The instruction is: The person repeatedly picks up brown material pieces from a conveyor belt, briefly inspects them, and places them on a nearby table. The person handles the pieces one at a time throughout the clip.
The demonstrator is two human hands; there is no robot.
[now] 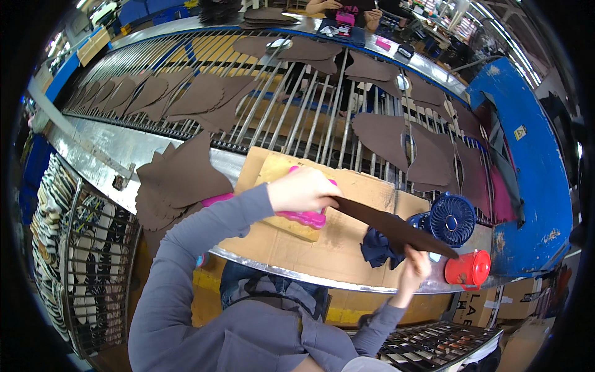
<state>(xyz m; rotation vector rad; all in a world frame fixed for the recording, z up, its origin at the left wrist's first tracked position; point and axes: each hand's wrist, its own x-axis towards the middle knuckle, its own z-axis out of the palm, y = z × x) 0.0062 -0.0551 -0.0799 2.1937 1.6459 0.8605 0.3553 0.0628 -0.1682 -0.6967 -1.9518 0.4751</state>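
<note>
A dark brown flat cut piece (387,226), seen nearly edge-on, is stretched between my two hands above the cardboard. The fingers of my left hand (304,189) pinch its left end. Towards its other end, the fingers of my right hand (416,268) are closed on the lower edge. Below my left hand a bright pink plastic thing (307,218) lies on a yellowish board (266,216); my hand covers most of it, so its kind is hidden. Left of the board is a fanned stack of brown pieces (176,180), with a pink edge (217,199) beside it.
Beyond the cardboard (347,266) runs a rod conveyor (273,115) carrying several brown pieces (427,155). A blue fan (452,220), dark blue cloth (379,248) and red bucket (466,270) stand on the right. A blue machine (527,167) borders the table. At left is a rack (102,266). Another person's hands (372,18) show across.
</note>
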